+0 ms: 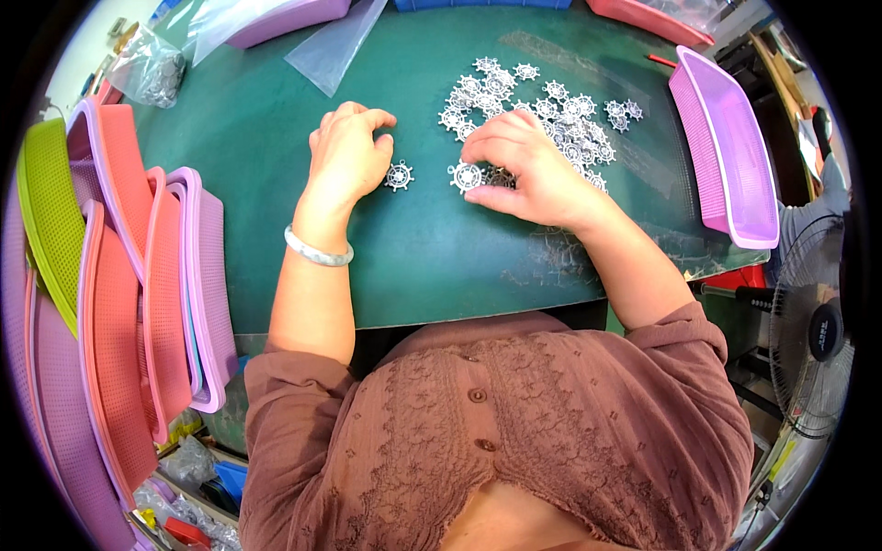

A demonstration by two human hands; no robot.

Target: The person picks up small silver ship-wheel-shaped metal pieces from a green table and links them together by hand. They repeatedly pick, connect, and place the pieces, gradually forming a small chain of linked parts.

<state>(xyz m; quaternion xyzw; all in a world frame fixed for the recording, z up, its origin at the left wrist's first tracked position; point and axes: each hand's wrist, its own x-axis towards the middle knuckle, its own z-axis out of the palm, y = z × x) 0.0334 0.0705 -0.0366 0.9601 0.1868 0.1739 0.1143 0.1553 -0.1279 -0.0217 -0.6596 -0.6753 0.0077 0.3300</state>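
On the green tabletop lies a heap of silver ship's-wheel charms (574, 129), small spoked metal wheels with a loop. My right hand (533, 170) is curved at the near left edge of the heap. Its thumb and fingers close around one silver wheel charm (467, 176), and darker charms (499, 178) show in the shade under the palm. To the left, my left hand (349, 151) hovers with bent fingers, its thumb and index finger apart and nothing visible between them. Just beside that thumb, a single wheel charm (399, 175) lies on the table.
Stacked pink, purple and green plastic baskets (119, 266) stand at the left. A purple basket (730, 147) sits at the right edge, near a fan (818, 331). Clear plastic bags (335, 41) and more bins (482, 4) line the far side.
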